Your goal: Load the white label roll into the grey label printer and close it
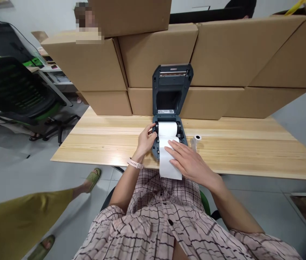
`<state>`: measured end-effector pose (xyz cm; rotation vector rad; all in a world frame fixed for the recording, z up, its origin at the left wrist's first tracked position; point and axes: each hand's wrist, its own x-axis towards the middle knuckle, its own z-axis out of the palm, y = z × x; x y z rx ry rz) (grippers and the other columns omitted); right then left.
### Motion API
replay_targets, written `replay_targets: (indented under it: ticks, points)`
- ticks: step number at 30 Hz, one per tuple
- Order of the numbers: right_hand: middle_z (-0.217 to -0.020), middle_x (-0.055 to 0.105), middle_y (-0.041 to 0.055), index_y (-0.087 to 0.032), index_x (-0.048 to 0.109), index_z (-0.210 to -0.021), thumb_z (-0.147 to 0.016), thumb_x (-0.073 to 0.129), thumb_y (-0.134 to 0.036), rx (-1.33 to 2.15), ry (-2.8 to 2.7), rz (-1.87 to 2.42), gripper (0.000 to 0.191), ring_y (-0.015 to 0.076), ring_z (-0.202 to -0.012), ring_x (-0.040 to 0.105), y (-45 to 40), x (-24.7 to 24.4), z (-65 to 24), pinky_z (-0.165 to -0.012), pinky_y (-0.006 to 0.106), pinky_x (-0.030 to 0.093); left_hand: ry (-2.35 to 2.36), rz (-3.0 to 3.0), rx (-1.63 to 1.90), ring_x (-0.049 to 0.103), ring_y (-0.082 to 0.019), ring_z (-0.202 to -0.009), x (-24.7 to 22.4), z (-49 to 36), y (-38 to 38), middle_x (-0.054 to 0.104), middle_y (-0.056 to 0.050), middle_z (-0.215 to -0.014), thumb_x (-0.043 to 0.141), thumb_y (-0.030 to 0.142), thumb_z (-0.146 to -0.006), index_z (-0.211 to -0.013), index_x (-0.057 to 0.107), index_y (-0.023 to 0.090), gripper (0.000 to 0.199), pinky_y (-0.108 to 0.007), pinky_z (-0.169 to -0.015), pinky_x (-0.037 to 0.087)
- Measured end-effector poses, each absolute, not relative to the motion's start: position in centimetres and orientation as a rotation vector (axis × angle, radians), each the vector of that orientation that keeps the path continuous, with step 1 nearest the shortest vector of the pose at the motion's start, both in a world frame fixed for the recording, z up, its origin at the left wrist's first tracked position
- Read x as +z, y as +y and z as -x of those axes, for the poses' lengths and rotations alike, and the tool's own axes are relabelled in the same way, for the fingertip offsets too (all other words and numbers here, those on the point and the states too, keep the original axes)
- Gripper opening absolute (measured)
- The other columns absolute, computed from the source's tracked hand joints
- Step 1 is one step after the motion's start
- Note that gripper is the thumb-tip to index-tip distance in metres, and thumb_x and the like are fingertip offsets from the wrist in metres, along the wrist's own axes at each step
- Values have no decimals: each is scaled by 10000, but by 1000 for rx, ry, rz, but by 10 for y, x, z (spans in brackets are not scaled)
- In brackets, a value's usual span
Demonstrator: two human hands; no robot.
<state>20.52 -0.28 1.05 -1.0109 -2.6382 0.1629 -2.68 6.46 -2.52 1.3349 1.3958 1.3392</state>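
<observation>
Boxes [158, 54] fill the upper frame; at centre, right fingers [179, 147] rest slightly apart on paper [169, 166], left fingers [149, 127] touch the printer [172, 86], grip unclear.

My wooden tabletop [250, 148] is light brown. The floor [7, 173] is gray and shiny. On my left I see a black chair [12, 86], a white desk [54, 87] and a white wall [47, 18].

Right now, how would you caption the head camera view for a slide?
Left fingers at the edge of an open printer, right fingers over its white paper strip.
</observation>
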Motion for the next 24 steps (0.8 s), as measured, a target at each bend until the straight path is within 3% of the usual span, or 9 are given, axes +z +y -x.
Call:
replay_targets:
  ticks: [7, 10, 13, 16, 20, 24]
  points:
    - [-1670, 489, 108, -303, 492, -1563, -1094, 457, -458, 217, -2553, 995, 495, 307, -1562, 462, -10, 5, -205, -1248, 608, 466, 1405, -1326, 1328, 735, -247, -1132, -23, 27, 63, 749, -121, -1336, 634, 249, -891, -1352, 685, 182, 469, -416, -1052, 584]
    - [-1664, 502, 85, -325, 461, -1596, -1093, 467, -445, 253, -2536, 974, 517, 286, -1553, 478, -13, 3, -205, -1259, 595, 460, 1332, -1288, 1361, 696, -265, -1260, -21, 23, 56, 692, -147, -1436, 639, 264, -908, -1383, 643, 175, 483, -441, -1138, 534]
    - [-1657, 511, 78, -318, 479, -1600, -1091, 472, -441, 305, -2524, 960, 524, 279, -1549, 484, -18, 3, -208, -1274, 586, 443, 1259, -1285, 1386, 524, -288, -1500, -19, 14, 38, 529, -145, -1630, 703, 285, -899, -1513, 517, 207, 646, -463, -1278, 400]
    - [-1615, 566, 60, -329, 574, -1531, -1080, 506, -452, 417, -2511, 901, 472, 285, -1518, 523, -17, 12, -214, -1258, 589, 456, 1240, -1254, 1339, 355, -302, -1621, -19, 4, 14, 371, -108, -1744, 787, 329, -864, -1618, 373, 260, 862, -469, -1352, 284]
    - [-1364, 755, 46, -315, 724, -1308, -1079, 521, -419, 536, -2209, 872, 323, 261, -1290, 700, 27, 39, -229, -1137, 529, 557, 1206, -1147, 1288, 235, -323, -1670, -19, 0, -8, 227, -68, -1806, 806, 400, -872, -1684, 232, 314, 999, -481, -1365, 269]
    - [-1327, 736, 91, -222, 684, -1292, -1097, 461, -421, 336, -1593, 983, 356, 245, -1255, 692, 126, 73, -230, -1098, 476, 551, 1202, -1057, 1279, 201, -311, -1682, -20, 2, -14, 163, -57, -1822, 835, 381, -849, -1702, 138, 358, 1102, -495, -1364, 265]
